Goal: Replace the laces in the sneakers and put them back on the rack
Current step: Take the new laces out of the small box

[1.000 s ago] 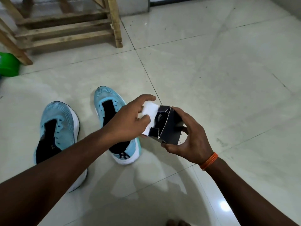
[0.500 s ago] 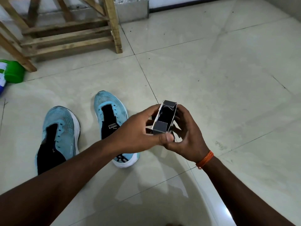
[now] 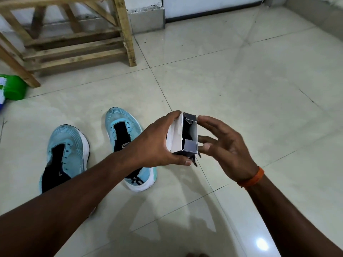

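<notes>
While left hand (image 3: pixel 154 145) grips the open box (image 3: pixel 176 138), contents dark, right hand (image 3: pixel 228 151) hangs spread.

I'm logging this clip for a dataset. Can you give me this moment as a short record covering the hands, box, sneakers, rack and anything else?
left hand: grips the box from its left side
right hand: open, fingers spread just right of the box; contact unclear
box: small, flaps open, white inside, something dark within
sneakers: left sneaker and right sneaker, light blue, side by side on the tiled floor, no laces visible
rack: wooden, beyond the sneakers
other: green container at the left edge
</notes>
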